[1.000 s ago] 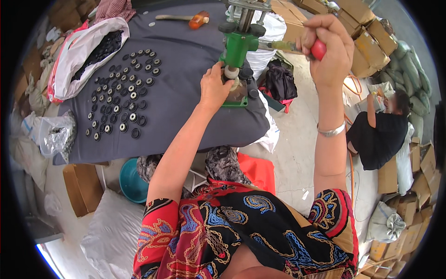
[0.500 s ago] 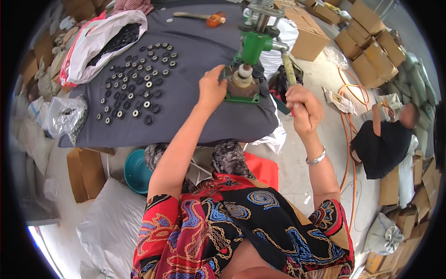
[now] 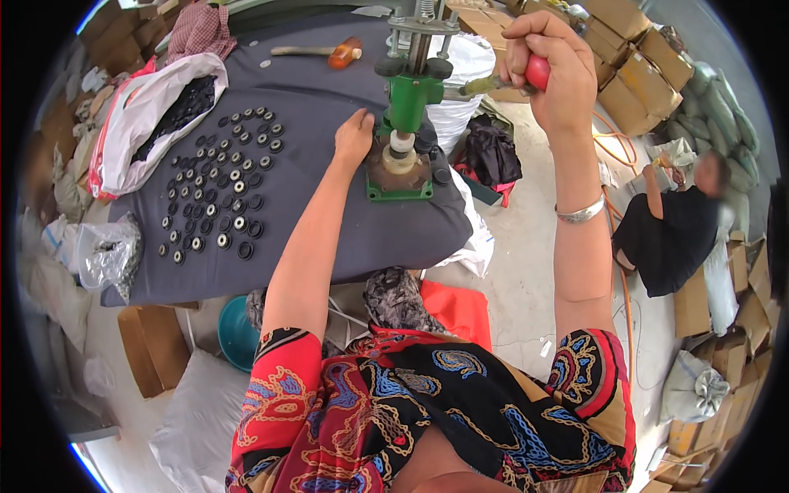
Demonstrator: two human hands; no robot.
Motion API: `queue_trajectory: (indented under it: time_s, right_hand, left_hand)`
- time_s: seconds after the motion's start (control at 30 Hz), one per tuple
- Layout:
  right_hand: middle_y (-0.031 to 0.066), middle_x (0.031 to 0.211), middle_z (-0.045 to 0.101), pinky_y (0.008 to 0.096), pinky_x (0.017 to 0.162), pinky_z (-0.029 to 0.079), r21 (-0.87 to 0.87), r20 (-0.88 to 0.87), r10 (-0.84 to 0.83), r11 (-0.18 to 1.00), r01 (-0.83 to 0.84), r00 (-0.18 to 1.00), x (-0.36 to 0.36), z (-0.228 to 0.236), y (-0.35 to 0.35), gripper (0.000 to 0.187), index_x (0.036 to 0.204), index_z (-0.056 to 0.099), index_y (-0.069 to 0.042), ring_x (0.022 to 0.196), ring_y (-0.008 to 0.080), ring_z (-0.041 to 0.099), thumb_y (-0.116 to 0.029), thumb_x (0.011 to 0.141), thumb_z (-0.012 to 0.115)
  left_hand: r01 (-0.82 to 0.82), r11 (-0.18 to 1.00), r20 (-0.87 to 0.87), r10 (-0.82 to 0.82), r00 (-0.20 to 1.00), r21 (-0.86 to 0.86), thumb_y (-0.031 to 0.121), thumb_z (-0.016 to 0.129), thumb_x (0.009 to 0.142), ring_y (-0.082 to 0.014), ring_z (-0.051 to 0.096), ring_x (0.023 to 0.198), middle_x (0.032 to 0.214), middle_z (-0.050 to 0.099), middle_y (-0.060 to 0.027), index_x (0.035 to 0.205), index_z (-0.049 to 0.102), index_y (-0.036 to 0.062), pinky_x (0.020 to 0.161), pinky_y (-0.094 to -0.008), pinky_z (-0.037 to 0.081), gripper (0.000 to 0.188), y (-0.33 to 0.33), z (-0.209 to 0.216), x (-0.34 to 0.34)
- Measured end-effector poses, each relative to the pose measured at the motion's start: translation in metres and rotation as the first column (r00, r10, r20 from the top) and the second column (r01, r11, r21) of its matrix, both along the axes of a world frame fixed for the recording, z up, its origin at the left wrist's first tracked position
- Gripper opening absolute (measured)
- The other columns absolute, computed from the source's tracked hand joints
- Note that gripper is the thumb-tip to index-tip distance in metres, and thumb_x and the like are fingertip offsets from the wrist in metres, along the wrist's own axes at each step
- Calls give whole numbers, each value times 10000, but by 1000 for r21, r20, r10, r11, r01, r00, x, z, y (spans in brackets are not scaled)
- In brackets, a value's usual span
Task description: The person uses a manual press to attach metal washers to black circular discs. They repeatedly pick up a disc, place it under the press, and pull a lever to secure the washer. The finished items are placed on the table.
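Observation:
A green hand press [image 3: 408, 99] with a steel column stands at the table's right edge. A white cylindrical die [image 3: 400, 156] sits under its ram, above the green base. My right hand [image 3: 559, 70] is raised and closed round the press lever [image 3: 479, 85], whose red ball knob [image 3: 537, 72] shows between thumb and fingers. Beside the press, at its left side, is my left hand [image 3: 354, 138], fingers curled and bunched together; whatever they hold is hidden. Many small black rings [image 3: 210, 209], several with pale metal centres, lie spread over the dark cloth to the left.
A mallet [image 3: 341, 53] with an orange head lies at the back of the cloth-covered table [image 3: 329, 263]. An open white sack [image 3: 191, 111] of black parts and a clear bag [image 3: 111, 255] of small pieces stand at left. Another person [image 3: 674, 218] sits far right near cardboard boxes [image 3: 649, 86].
My right hand has swung up and away with the lever, which now lies nearly level. My left hand stays by the press. The whole view has shifted slightly.

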State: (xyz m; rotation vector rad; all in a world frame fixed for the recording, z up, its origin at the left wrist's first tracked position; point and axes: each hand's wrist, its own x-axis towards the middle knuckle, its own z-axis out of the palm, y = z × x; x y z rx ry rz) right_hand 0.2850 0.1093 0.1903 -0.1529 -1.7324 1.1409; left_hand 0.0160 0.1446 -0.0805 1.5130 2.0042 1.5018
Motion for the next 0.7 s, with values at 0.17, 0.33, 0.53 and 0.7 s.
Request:
queue_trajectory:
  time_s: [0.17, 0.33, 0.53, 0.7]
  right_hand:
    - [85, 542, 524, 261, 435, 411, -166, -25, -102, 981, 96, 994, -5, 4, -8, 187, 837, 599, 33, 432, 146, 468, -87, 807, 458]
    - [89, 543, 534, 249, 430, 406, -155, -4, -130, 980, 128, 991, -7, 14, -1, 202, 837, 607, 36, 436, 139, 480, -90, 809, 451]
    - [90, 523, 533, 247, 393, 370, -59, -3, -134, 989, 133, 991, -12, 18, 6, 211, 812, 610, 38, 419, 131, 482, -96, 798, 447]
    - [87, 520, 531, 244, 382, 366, -72, -8, -157, 985, 156, 988, -14, 20, 12, 220, 791, 612, 37, 422, 131, 481, -111, 780, 450]
  left_hand:
    - [-52, 999, -501, 42, 864, -6, 170, 674, 797, -368, 594, 1023, 1090, 656, -166, 1148, 658, 80, 890, -447, 488, 363, 6, -6, -24]
    - [3, 987, -642, -105, 759, -158, 147, 708, 771, -344, 604, 991, 1048, 669, -121, 1096, 687, 109, 844, -425, 511, 328, 11, 14, -21]
    - [75, 990, -305, -108, 946, -118, 127, 707, 759, -351, 660, 904, 998, 700, -142, 1047, 719, 93, 815, -383, 527, 291, 12, 12, -27]
    - [302, 950, 253, -272, 928, -85, 150, 757, 770, -125, 652, 757, 842, 710, -78, 1026, 720, 36, 711, -282, 516, 283, 5, 31, -5]
